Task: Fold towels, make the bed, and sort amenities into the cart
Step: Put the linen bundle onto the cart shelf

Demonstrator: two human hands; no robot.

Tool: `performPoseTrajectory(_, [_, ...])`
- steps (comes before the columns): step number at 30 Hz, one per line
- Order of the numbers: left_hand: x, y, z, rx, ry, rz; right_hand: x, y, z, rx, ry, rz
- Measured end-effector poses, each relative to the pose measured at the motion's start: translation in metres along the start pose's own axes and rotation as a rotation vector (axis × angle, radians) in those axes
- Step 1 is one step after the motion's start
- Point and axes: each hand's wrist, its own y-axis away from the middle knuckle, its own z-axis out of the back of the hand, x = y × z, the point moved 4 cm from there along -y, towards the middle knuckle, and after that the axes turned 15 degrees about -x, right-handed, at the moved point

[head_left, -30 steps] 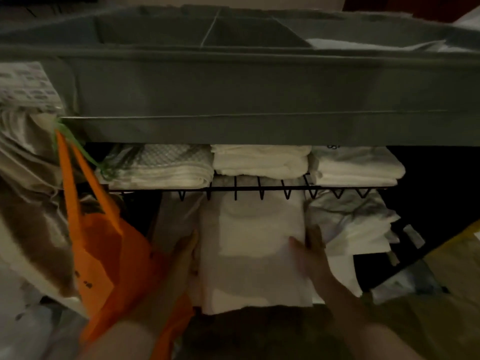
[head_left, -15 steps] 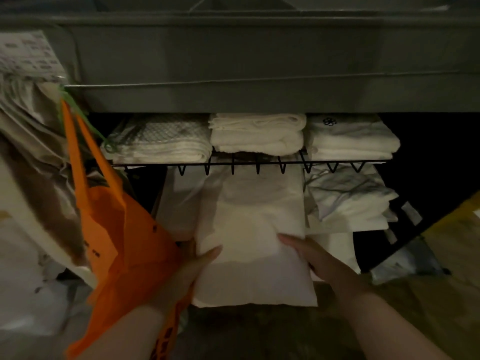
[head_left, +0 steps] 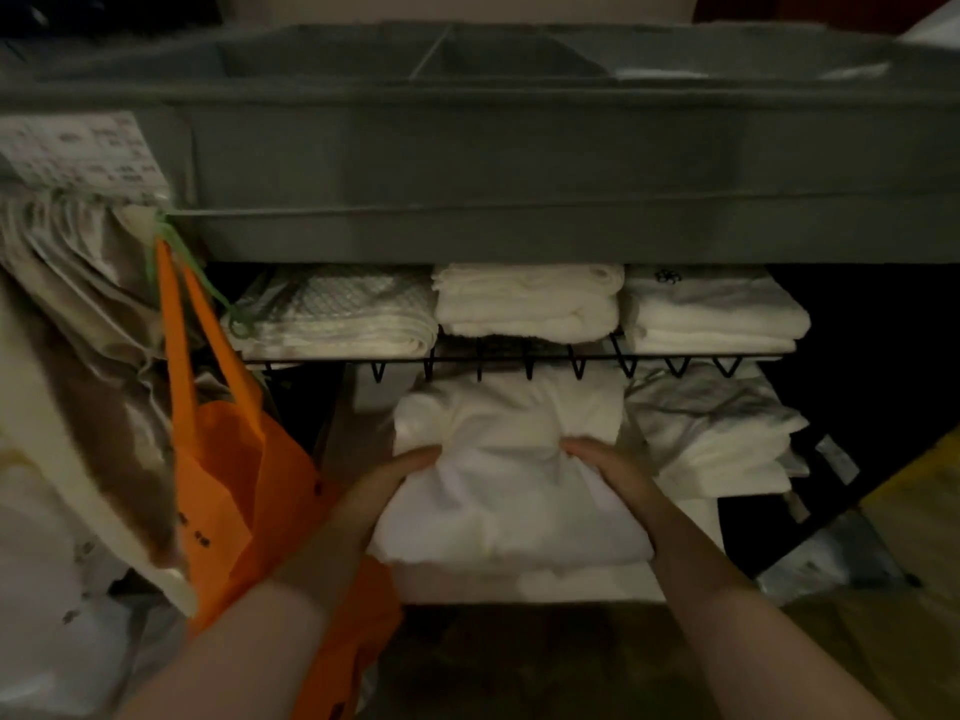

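Our left hand (head_left: 402,478) and right hand (head_left: 605,472) grip the folded white sheet (head_left: 511,506) by its sides, fingers curled into the cloth, low in the cart (head_left: 519,163) under the wire shelf (head_left: 550,360), which carries three towel stacks (head_left: 527,304). An orange bag (head_left: 234,485) crowds our left forearm.

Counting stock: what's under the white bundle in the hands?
Folded linen shows below the bundle at its near edge; the bundle, gripped by left hand and right hand, hides the rest.
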Motion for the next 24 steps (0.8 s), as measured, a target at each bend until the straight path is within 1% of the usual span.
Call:
performPoseTrajectory(2, [-0.027, -0.011, -0.01, 0.02, 0.046, -0.094, 0.016, -0.023, -0.011, -0.064, 0.003, 0.072])
performPoseTrajectory(3, [-0.03, -0.016, -0.012, 0.026, 0.025, -0.141, 0.013, -0.032, -0.014, -0.107, 0.033, 0.079])
performPoseTrajectory(5, [-0.014, -0.022, -0.007, -0.035, -0.122, -0.175, -0.007, -0.04, -0.018, -0.127, 0.102, 0.034])
performPoseTrajectory(6, [0.002, -0.027, -0.002, -0.083, -0.227, -0.147, -0.016, -0.04, -0.019, -0.113, 0.125, 0.049])
performPoseTrajectory(8, [0.017, -0.031, 0.004, -0.168, -0.375, -0.13, -0.021, -0.041, -0.015, -0.161, 0.157, 0.146])
performPoseTrajectory(9, [0.02, -0.034, 0.007, -0.192, -0.392, -0.126, -0.019, -0.042, -0.011, -0.211, 0.173, 0.173])
performPoseTrajectory(10, [0.02, -0.035, 0.008, -0.183, -0.379, -0.11, -0.017, -0.041, -0.009, -0.215, 0.191, 0.189])
performPoseTrajectory(12, [0.016, -0.034, 0.005, -0.113, -0.301, -0.105, -0.017, -0.048, -0.012, -0.229, 0.259, 0.244])
performPoseTrajectory(13, [0.013, -0.035, 0.003, -0.082, -0.278, -0.136, -0.013, -0.049, -0.014, -0.246, 0.283, 0.26])
performPoseTrajectory(14, [0.007, -0.037, 0.0, -0.072, -0.272, -0.168, -0.005, -0.048, -0.016, -0.268, 0.246, 0.29])
performPoseTrajectory(16, [-0.013, -0.043, -0.011, -0.109, -0.253, -0.285, 0.02, -0.048, -0.022, -0.302, 0.153, 0.384])
performPoseTrajectory(18, [-0.028, -0.052, -0.018, -0.196, -0.216, -0.375, 0.039, -0.053, -0.027, -0.263, 0.112, 0.431])
performPoseTrajectory(20, [-0.025, -0.06, -0.016, -0.284, -0.3, -0.353, 0.035, -0.06, -0.027, -0.202, 0.154, 0.34])
performPoseTrajectory(21, [-0.016, -0.062, -0.013, -0.306, -0.397, -0.29, 0.029, -0.062, -0.022, -0.218, 0.251, 0.314])
performPoseTrajectory(22, [-0.004, -0.063, -0.007, -0.303, -0.492, -0.21, 0.023, -0.061, -0.017, -0.26, 0.384, 0.336])
performPoseTrajectory(23, [0.006, -0.061, -0.003, -0.289, -0.51, -0.144, 0.016, -0.062, -0.011, -0.289, 0.515, 0.341])
performPoseTrajectory(24, [0.015, -0.059, 0.002, -0.305, -0.472, -0.084, 0.01, -0.06, -0.007, -0.301, 0.595, 0.351])
